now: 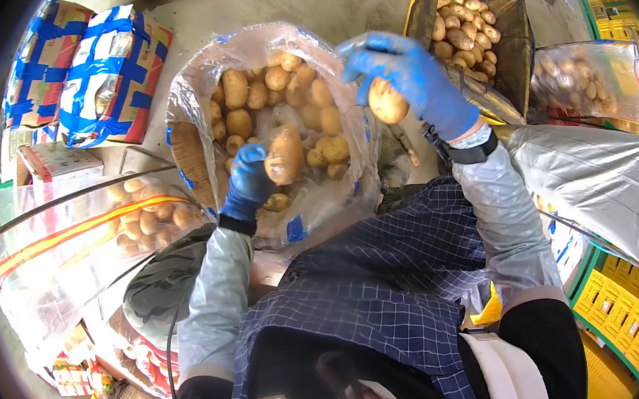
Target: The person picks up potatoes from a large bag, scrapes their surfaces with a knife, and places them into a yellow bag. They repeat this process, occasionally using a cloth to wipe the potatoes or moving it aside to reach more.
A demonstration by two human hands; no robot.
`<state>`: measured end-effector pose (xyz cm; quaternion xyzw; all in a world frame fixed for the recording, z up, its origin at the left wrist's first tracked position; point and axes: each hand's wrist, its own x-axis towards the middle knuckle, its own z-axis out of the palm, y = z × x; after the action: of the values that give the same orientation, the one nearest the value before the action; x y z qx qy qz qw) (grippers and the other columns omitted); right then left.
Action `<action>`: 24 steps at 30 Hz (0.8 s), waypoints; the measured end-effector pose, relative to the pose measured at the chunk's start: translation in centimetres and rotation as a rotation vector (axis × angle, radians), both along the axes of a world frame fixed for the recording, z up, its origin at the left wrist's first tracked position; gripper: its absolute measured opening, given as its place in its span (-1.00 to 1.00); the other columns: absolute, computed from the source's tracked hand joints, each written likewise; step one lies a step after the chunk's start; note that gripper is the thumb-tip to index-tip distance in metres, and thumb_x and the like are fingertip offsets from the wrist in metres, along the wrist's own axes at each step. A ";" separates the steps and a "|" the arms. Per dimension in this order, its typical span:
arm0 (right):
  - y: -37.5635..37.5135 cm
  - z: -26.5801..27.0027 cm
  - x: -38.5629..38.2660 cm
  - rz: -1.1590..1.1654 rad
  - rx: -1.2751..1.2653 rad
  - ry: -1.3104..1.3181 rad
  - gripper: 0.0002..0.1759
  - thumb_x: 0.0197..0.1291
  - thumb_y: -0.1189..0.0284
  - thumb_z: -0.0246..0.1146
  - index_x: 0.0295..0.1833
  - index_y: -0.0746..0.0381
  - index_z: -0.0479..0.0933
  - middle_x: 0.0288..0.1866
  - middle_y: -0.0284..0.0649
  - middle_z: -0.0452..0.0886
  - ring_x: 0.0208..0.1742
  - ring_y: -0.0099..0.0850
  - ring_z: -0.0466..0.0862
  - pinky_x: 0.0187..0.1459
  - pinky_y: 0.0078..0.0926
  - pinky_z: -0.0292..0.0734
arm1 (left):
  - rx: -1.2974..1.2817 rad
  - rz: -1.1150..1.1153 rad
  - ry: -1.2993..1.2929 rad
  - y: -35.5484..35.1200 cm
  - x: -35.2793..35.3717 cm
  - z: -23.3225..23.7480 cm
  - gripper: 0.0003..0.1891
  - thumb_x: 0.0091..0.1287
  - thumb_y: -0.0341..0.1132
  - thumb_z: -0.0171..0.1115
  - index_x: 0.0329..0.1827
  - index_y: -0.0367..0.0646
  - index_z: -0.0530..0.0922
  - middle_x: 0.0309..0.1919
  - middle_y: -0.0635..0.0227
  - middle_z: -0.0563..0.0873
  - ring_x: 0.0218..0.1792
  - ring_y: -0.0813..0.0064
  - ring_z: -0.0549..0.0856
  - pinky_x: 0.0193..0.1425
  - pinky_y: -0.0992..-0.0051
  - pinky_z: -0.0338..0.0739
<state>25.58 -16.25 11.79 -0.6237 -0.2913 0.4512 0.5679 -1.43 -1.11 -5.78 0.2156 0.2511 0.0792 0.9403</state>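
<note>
A large potato [284, 155] is held in my left hand [248, 181], in a blue glove, over a plastic-lined box [192, 153]. Inside the box lie several potatoes [239, 123], some under clear film. My right hand [414, 85], also gloved in blue, is raised beyond the box's right edge. Its fingers curve over another potato [387, 101], which sits against the palm side.
A dark crate [511, 23] with several potatoes stands at the upper right. Taped boxes [107, 74] are at the upper left. Clear bags of potatoes [150, 222] flank both sides. A silver sheet [587, 176] and yellow crates [621, 298] are at the right.
</note>
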 end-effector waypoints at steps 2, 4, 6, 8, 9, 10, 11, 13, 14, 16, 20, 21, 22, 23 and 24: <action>0.4 0.3 -1.9 0.039 -0.040 -0.004 -0.71 0.40 0.38 0.29 0.12 0.32 0.65 -0.20 -0.15 0.74 -0.30 -0.50 0.72 -0.30 -0.56 0.67 | -0.123 -0.175 -0.148 -0.5 0.9 6.2 0.01 0.07 0.13 0.28 0.50 -0.44 0.26 -0.22 0.01 0.69 -0.39 0.21 0.66 -0.28 0.37 0.59; 0.2 0.5 -2.7 0.101 -0.079 -0.047 -0.72 0.40 0.41 0.27 0.12 0.34 0.65 -0.20 -0.18 0.72 -0.25 -0.51 0.71 -0.30 -0.55 0.68 | -0.136 -0.108 -0.150 -1.5 0.5 8.6 0.00 0.08 0.13 0.27 0.50 -0.44 0.27 -0.23 0.03 0.68 -0.40 0.22 0.63 -0.33 0.39 0.54; -0.3 -0.1 -3.0 0.098 -0.075 -0.049 -0.73 0.40 0.42 0.27 0.10 0.34 0.65 -0.19 -0.17 0.72 -0.25 -0.51 0.71 -0.28 -0.54 0.69 | -0.153 -0.046 -0.057 -2.5 -0.4 10.8 0.03 0.10 0.19 0.23 0.51 -0.44 0.26 -0.23 0.05 0.67 -0.45 0.25 0.57 -0.37 0.42 0.47; -0.5 -0.3 -3.2 0.059 -0.082 0.005 -0.74 0.39 0.40 0.29 0.08 0.33 0.66 -0.19 -0.16 0.72 -0.24 -0.48 0.71 -0.26 -0.52 0.71 | -0.237 -0.051 -0.105 -2.8 -1.3 10.6 -0.04 0.17 0.18 0.20 0.50 -0.39 0.30 -0.15 0.04 0.69 -0.33 0.21 0.64 -0.34 0.39 0.52; -0.5 -0.1 -3.2 0.021 -0.089 0.057 -0.73 0.38 0.38 0.30 0.06 0.32 0.66 -0.18 -0.15 0.72 -0.24 -0.46 0.72 -0.25 -0.50 0.72 | -0.279 -0.057 -0.133 -2.9 -1.7 10.5 -0.08 0.20 0.18 0.18 0.50 -0.36 0.32 -0.11 0.03 0.70 -0.27 0.19 0.68 -0.32 0.37 0.54; -0.7 0.2 -3.1 -0.026 -0.095 0.102 -0.73 0.37 0.36 0.32 0.05 0.31 0.66 -0.18 -0.14 0.72 -0.23 -0.44 0.72 -0.25 -0.48 0.73 | -0.204 -0.015 -0.076 -2.8 -2.5 10.5 -0.14 0.24 0.16 0.16 0.49 -0.31 0.35 -0.06 0.05 0.71 -0.19 0.17 0.70 -0.29 0.34 0.57; -0.5 -0.3 -3.6 -0.105 0.020 0.165 -0.72 0.35 0.32 0.34 0.02 0.29 0.66 -0.18 -0.14 0.72 -0.23 -0.41 0.73 -0.24 -0.44 0.73 | -0.139 0.009 -0.034 -2.8 -3.3 10.4 -0.20 0.28 0.14 0.15 0.47 -0.27 0.38 0.00 0.06 0.71 -0.10 0.15 0.71 -0.26 0.30 0.60; -2.4 -0.9 -1.8 -0.299 0.201 0.117 -0.70 0.33 0.26 0.37 0.00 0.26 0.65 -0.17 -0.12 0.71 -0.20 -0.35 0.74 -0.21 -0.37 0.74 | -0.107 0.031 -0.048 -3.0 -2.7 9.7 -0.33 0.33 0.06 0.14 0.39 -0.20 0.46 0.07 0.12 0.72 -0.01 0.14 0.71 -0.19 0.23 0.63; -4.6 -0.3 0.1 -0.394 0.259 0.032 -0.69 0.32 0.25 0.38 0.00 0.25 0.64 -0.15 -0.11 0.71 -0.18 -0.32 0.74 -0.19 -0.34 0.74 | -0.119 0.038 -0.071 -3.0 -2.3 9.4 -0.40 0.35 0.03 0.14 0.35 -0.17 0.50 0.10 0.15 0.72 0.04 0.14 0.71 -0.16 0.19 0.64; -9.4 2.0 3.2 -0.519 0.258 -0.265 -0.68 0.34 0.28 0.35 0.06 0.27 0.61 -0.10 -0.10 0.71 -0.13 -0.27 0.74 -0.09 -0.30 0.72 | -0.128 0.049 -0.113 -2.7 -2.1 8.6 -0.47 0.37 -0.01 0.15 0.30 -0.13 0.55 0.12 0.18 0.73 0.10 0.14 0.70 -0.13 0.14 0.66; -22.6 8.5 8.1 -0.657 -0.093 -1.422 -0.71 0.37 0.45 0.28 0.15 0.30 0.56 0.01 -0.07 0.70 -0.05 -0.25 0.72 0.03 -0.28 0.68 | 0.164 0.053 -0.104 -2.2 -3.1 7.5 -0.48 0.38 -0.01 0.18 0.30 -0.14 0.55 0.09 0.17 0.73 0.13 0.17 0.69 -0.09 0.14 0.66; -27.5 11.0 9.8 -0.800 -0.268 -1.819 -0.72 0.38 0.52 0.26 0.17 0.31 0.56 0.03 -0.06 0.69 -0.04 -0.26 0.72 0.03 -0.29 0.67 | 0.316 0.053 -0.065 -2.1 -3.5 7.3 -0.47 0.39 -0.01 0.19 0.32 -0.15 0.53 0.09 0.17 0.72 0.14 0.17 0.69 -0.07 0.15 0.66; -30.3 16.3 9.8 -1.027 -0.117 -1.627 -0.70 0.39 0.40 0.26 0.14 0.31 0.59 -0.02 -0.08 0.72 -0.09 -0.22 0.73 0.02 -0.28 0.67 | 0.777 0.023 0.049 -2.0 -4.1 6.1 -0.46 0.38 -0.01 0.22 0.31 -0.16 0.52 0.10 0.16 0.72 0.12 0.18 0.69 -0.07 0.17 0.68; -33.0 21.6 9.9 -1.234 0.088 -1.428 -0.65 0.40 0.28 0.25 0.11 0.32 0.62 -0.07 -0.09 0.74 -0.14 -0.18 0.74 0.01 -0.27 0.67 | 0.529 0.045 -0.015 -1.6 -3.9 6.2 -0.44 0.39 0.02 0.22 0.32 -0.15 0.52 0.10 0.15 0.71 0.08 0.18 0.70 -0.10 0.21 0.67; -38.0 23.3 13.4 -1.379 0.220 -1.741 -0.59 0.38 0.18 0.27 0.09 0.30 0.64 -0.07 -0.01 0.73 -0.09 -0.04 0.71 0.04 -0.23 0.64 | 0.261 0.084 -0.069 -1.3 -3.7 6.3 -0.43 0.40 0.05 0.22 0.32 -0.15 0.51 0.10 0.14 0.71 0.04 0.19 0.70 -0.12 0.25 0.67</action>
<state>39.02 -54.24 35.12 -0.7017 -0.2196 -0.5799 0.3509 -5.12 -2.37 0.48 0.3228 0.2150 0.1579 0.9081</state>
